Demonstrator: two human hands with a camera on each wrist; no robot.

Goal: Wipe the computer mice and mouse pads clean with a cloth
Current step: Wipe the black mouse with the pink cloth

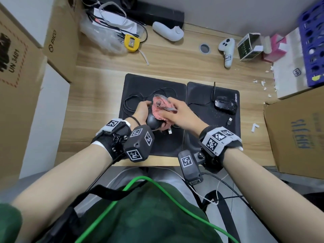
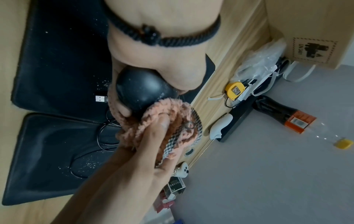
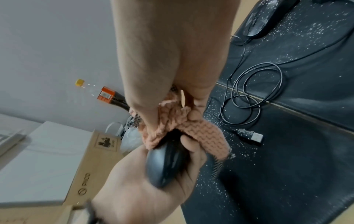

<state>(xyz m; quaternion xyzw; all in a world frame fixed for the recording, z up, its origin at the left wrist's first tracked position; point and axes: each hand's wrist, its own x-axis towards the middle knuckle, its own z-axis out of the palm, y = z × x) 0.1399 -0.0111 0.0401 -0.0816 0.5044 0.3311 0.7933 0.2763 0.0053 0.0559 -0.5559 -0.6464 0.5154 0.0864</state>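
Left hand [image 1: 141,111]: I am gripping the black mouse [image 1: 152,123], fingers curled round its body, lifting it above the left mouse pad [image 1: 133,88].
Right hand [image 1: 178,114]: I am clutching the pink cloth [image 1: 160,109] and pressing it onto that mouse's front.
Second mouse [image 1: 225,104]: lying speckled with white dust on the right mouse pad [image 1: 201,95].
Tabletop [image 1: 98,92]: carrying both pads side by side.

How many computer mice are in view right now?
2: one black mouse held in the left hand over the left pad, and one speckled mouse resting on the right mouse pad. None seems hidden.
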